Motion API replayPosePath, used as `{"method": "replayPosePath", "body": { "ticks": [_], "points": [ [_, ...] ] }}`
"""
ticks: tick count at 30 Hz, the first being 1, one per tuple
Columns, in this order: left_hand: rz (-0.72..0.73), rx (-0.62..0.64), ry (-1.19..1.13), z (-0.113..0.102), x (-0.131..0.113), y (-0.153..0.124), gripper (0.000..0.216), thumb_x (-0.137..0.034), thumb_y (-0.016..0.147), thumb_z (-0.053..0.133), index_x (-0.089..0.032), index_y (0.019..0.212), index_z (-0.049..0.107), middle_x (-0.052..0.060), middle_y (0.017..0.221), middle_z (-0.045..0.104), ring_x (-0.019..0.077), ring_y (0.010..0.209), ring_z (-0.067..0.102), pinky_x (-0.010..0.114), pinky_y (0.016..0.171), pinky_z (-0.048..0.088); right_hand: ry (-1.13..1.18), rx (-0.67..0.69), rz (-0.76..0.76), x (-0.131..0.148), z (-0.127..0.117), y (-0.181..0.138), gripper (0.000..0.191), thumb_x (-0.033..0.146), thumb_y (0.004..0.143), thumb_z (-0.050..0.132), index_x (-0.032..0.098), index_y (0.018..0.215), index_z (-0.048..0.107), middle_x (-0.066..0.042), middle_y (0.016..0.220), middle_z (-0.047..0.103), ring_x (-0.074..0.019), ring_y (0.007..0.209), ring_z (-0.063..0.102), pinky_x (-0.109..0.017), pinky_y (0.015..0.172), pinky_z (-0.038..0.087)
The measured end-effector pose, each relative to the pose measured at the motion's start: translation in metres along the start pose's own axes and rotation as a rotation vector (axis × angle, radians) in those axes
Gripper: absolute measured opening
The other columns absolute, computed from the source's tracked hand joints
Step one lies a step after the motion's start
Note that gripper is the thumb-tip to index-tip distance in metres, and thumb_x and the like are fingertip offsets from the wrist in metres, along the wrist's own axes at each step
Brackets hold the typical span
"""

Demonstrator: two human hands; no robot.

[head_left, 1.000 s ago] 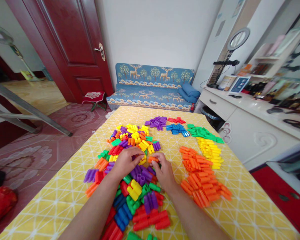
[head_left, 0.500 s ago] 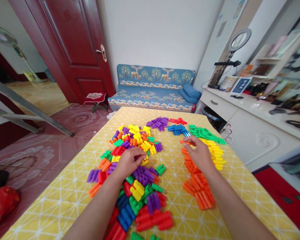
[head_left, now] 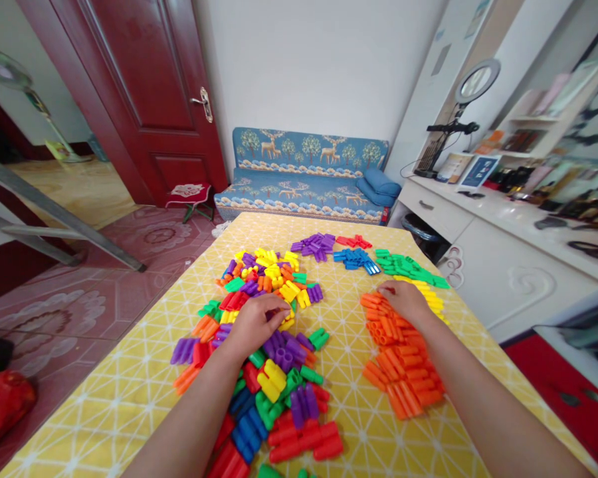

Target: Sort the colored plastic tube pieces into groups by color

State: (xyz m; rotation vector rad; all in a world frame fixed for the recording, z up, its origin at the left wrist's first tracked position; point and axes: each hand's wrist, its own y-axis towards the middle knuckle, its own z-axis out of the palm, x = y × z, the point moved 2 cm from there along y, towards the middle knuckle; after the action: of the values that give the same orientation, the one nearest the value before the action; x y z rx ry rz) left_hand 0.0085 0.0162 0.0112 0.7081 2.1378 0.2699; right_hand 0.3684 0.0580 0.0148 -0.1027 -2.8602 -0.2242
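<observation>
My left hand (head_left: 260, 324) rests among the mixed plastic building blocks (head_left: 284, 355) on the left of the table. Its thumb and fingers are pinched together beside some yellow blocks; anything between the fingertips is hidden. At the far end of the orange blocks (head_left: 401, 362), my right hand (head_left: 406, 300) is low with its fingers curled together. I cannot make out whether a block is in them. Just beyond that hand lie yellow blocks (head_left: 433, 300), partly covered by it, and green blocks (head_left: 408, 267).
Purple blocks (head_left: 313, 245), red blocks (head_left: 353, 241) and blue blocks (head_left: 355, 258) lie in separate groups toward the far edge. A yellow patterned cloth (head_left: 349, 398) covers the table. Beyond it stands a blue sofa (head_left: 299, 186); a white dresser (head_left: 518, 259) is on the right.
My right hand has moved right and slightly nearer, to the far end of the orange pile; the orange block at its fingertips no longer shows there. My left hand has stayed in place.
</observation>
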Motion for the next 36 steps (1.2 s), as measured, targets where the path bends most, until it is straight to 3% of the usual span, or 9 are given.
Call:
{"method": "replayPosePath", "body": {
  "ticks": [7, 12, 14, 17, 19, 24, 28, 31, 36],
  "points": [
    [0.007, -0.020, -0.015, 0.000, -0.001, 0.000, 0.015, -0.021, 0.084, 0.057, -0.019, 0.088, 0.071, 0.007, 0.089, 0.069, 0.0174, 0.083, 0.064, 0.028, 0.076, 0.050, -0.075, -0.007, -0.002, 0.031, -0.010, -0.011, 0.018, 0.029, 0.079, 0.059, 0.022, 0.088, 0.074, -0.010, 0.094, 0.073, -0.0269, 0.089, 0.066, -0.034, 0.074, 0.046],
    [0.025, -0.044, -0.029, 0.000, -0.002, 0.000, 0.015, -0.019, 0.084, 0.057, -0.018, 0.088, 0.071, 0.007, 0.090, 0.069, 0.0172, 0.084, 0.064, 0.028, 0.078, 0.051, 0.255, -0.015, -0.376, 0.106, 0.014, -0.040, 0.027, 0.016, 0.081, 0.054, 0.019, 0.104, 0.068, -0.009, 0.112, 0.067, -0.0232, 0.106, 0.061, -0.037, 0.094, 0.045],
    [0.033, -0.046, -0.031, 0.000, -0.001, 0.000, 0.016, -0.019, 0.084, 0.056, -0.019, 0.089, 0.071, 0.007, 0.089, 0.069, 0.0172, 0.084, 0.064, 0.028, 0.078, 0.051, 0.379, 0.007, -0.495, 0.137, 0.029, -0.051, 0.043, 0.009, 0.077, 0.052, 0.020, 0.117, 0.062, -0.008, 0.123, 0.061, -0.0215, 0.113, 0.057, -0.037, 0.098, 0.044],
    [0.043, -0.050, -0.032, -0.001, -0.001, 0.000, 0.018, -0.017, 0.084, 0.056, -0.019, 0.092, 0.072, 0.007, 0.088, 0.069, 0.0169, 0.084, 0.064, 0.028, 0.078, 0.051, 0.395, 0.012, -0.567, 0.171, 0.047, -0.060, 0.065, 0.000, 0.075, 0.043, 0.021, 0.136, 0.046, -0.009, 0.143, 0.043, -0.0212, 0.127, 0.045, -0.038, 0.104, 0.039],
    [0.044, -0.055, -0.030, -0.001, 0.000, 0.000, 0.019, -0.016, 0.083, 0.056, -0.019, 0.093, 0.072, 0.006, 0.088, 0.069, 0.0167, 0.084, 0.063, 0.029, 0.079, 0.050, 0.330, 0.039, -0.572, 0.185, 0.056, -0.061, 0.066, -0.001, 0.077, 0.040, 0.020, 0.140, 0.042, -0.009, 0.148, 0.037, -0.0227, 0.130, 0.041, -0.039, 0.104, 0.038],
    [0.031, -0.062, -0.029, -0.002, 0.000, 0.001, 0.018, -0.014, 0.081, 0.058, -0.020, 0.091, 0.072, 0.005, 0.087, 0.070, 0.0166, 0.084, 0.063, 0.029, 0.079, 0.050, 0.187, 0.058, -0.520, 0.199, 0.061, -0.056, 0.060, 0.005, 0.080, 0.044, 0.023, 0.137, 0.046, -0.009, 0.145, 0.039, -0.0256, 0.127, 0.041, -0.037, 0.099, 0.040],
    [0.026, -0.074, -0.035, 0.000, 0.002, 0.000, 0.018, -0.012, 0.081, 0.057, -0.020, 0.088, 0.071, 0.005, 0.088, 0.070, 0.0166, 0.085, 0.063, 0.029, 0.079, 0.050, 0.125, 0.080, -0.436, 0.204, 0.056, -0.050, 0.049, 0.015, 0.087, 0.044, 0.028, 0.135, 0.047, -0.008, 0.129, 0.051, -0.0233, 0.111, 0.054, -0.031, 0.085, 0.046],
    [0.021, -0.080, -0.032, 0.000, 0.004, -0.001, 0.017, -0.012, 0.081, 0.057, -0.020, 0.087, 0.071, 0.005, 0.089, 0.070, 0.0168, 0.085, 0.064, 0.029, 0.079, 0.050, 0.078, 0.109, -0.409, 0.206, 0.053, -0.049, 0.036, 0.020, 0.090, 0.043, 0.028, 0.123, 0.057, -0.008, 0.117, 0.058, -0.0219, 0.101, 0.059, -0.030, 0.078, 0.045],
    [0.008, -0.066, -0.024, -0.001, 0.002, -0.001, 0.015, -0.016, 0.083, 0.056, -0.018, 0.085, 0.070, 0.005, 0.087, 0.070, 0.0161, 0.082, 0.064, 0.028, 0.076, 0.050, 0.194, 0.030, -0.336, 0.193, 0.042, -0.051, 0.029, 0.024, 0.088, 0.051, 0.023, 0.115, 0.059, -0.007, 0.107, 0.066, -0.0212, 0.093, 0.062, -0.029, 0.077, 0.043]
  ]
}}
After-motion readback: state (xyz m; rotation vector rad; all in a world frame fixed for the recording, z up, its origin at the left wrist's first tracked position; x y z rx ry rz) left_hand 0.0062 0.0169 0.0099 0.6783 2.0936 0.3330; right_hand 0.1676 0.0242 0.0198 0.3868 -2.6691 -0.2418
